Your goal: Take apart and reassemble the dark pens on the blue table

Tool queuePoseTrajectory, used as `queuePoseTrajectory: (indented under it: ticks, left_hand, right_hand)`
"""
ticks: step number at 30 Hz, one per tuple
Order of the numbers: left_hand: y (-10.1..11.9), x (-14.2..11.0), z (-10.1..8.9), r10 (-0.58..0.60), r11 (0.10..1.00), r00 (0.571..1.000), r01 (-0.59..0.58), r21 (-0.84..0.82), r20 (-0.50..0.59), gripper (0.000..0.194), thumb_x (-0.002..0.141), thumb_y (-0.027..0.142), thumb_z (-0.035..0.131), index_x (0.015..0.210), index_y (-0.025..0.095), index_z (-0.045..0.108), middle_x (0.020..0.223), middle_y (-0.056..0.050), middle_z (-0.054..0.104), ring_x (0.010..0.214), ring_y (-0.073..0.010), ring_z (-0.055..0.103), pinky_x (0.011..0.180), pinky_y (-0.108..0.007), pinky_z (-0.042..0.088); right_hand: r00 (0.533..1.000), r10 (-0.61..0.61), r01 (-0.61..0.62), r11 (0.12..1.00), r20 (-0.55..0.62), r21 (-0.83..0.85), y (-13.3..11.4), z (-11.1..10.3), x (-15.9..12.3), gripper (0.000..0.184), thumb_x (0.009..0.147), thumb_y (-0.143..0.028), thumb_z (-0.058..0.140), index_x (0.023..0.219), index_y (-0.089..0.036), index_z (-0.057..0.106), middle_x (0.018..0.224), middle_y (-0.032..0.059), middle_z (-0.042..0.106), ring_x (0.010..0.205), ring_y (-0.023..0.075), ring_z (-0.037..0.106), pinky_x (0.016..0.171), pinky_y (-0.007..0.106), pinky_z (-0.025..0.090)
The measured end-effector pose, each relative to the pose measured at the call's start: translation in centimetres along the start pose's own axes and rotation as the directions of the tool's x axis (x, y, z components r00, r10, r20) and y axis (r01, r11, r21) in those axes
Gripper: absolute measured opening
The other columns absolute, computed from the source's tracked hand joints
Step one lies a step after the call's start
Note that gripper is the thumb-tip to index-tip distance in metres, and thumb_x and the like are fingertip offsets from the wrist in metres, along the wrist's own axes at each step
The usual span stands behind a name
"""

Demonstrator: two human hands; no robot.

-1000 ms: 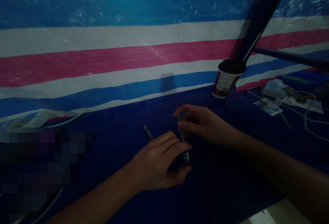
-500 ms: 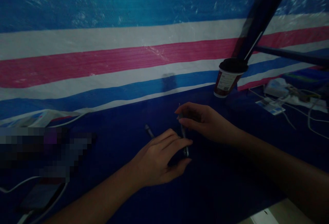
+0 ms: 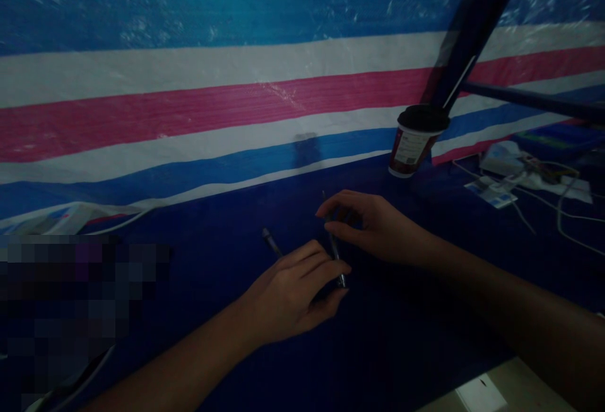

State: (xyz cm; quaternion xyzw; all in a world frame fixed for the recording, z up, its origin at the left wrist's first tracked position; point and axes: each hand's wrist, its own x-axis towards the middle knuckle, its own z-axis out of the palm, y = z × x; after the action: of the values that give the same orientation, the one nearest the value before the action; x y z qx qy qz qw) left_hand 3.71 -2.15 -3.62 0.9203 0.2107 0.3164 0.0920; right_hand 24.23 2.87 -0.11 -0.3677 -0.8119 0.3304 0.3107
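A slim, partly clear pen (image 3: 335,249) slants between my hands, its thin point up and away from me. My right hand (image 3: 362,220) is closed around its upper part, thumb and fingertips curled at the shaft. Around the lower, clear end lie the thumb and index finger of my left hand (image 3: 297,292), with the index finger crossing over the shaft. How firmly the left fingers press is hard to see in the dim light. A second dark, pen-like piece (image 3: 271,242) rests on the blue table (image 3: 227,235), its near end hidden behind my left hand.
A lidded paper cup (image 3: 416,141) stands at the back right, near a dark metal post (image 3: 477,40). White cables and small packets (image 3: 501,191) lie farther right. A striped plastic sheet (image 3: 236,109) hangs behind the table. Blurred-out items (image 3: 80,292) sit at the left.
My left thumb has come up closer to the index finger at the pen's lower end. My right hand stays at the upper part. The view has shifted slightly.
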Motion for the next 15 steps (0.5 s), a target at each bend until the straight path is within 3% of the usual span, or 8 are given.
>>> queuePoseTrajectory:
  ticks: [5,15]
  left_hand:
    - [-0.10,0.02,0.02,-0.010,0.999,0.999,0.009,-0.035,-0.038,0.030,0.093,0.020,0.063,0.122,0.013,0.058,0.089,-0.007,0.067,0.084,-0.0193,0.062,0.073,-0.034,0.058]
    - [-0.02,-0.05,0.32,-0.027,1.000,0.999,0.027,-0.006,0.043,0.021,0.100,0.017,0.056,0.120,0.013,0.059,0.088,-0.006,0.069,0.083,-0.0188,0.060,0.073,-0.033,0.058]
  right_hand:
    - [1.000,-0.025,0.025,1.000,-0.008,0.003,0.05,-0.22,0.00,0.020,0.093,-0.024,0.065,0.112,-0.019,0.069,0.102,0.0046,0.071,0.083,0.0146,0.066,0.072,0.029,0.051]
    - [1.000,0.000,0.000,1.000,0.003,-0.005,0.01,-0.05,0.05,0.018,0.091,-0.020,0.063,0.108,-0.018,0.068,0.095,0.0035,0.069,0.075,0.0129,0.063,0.069,0.027,0.049]
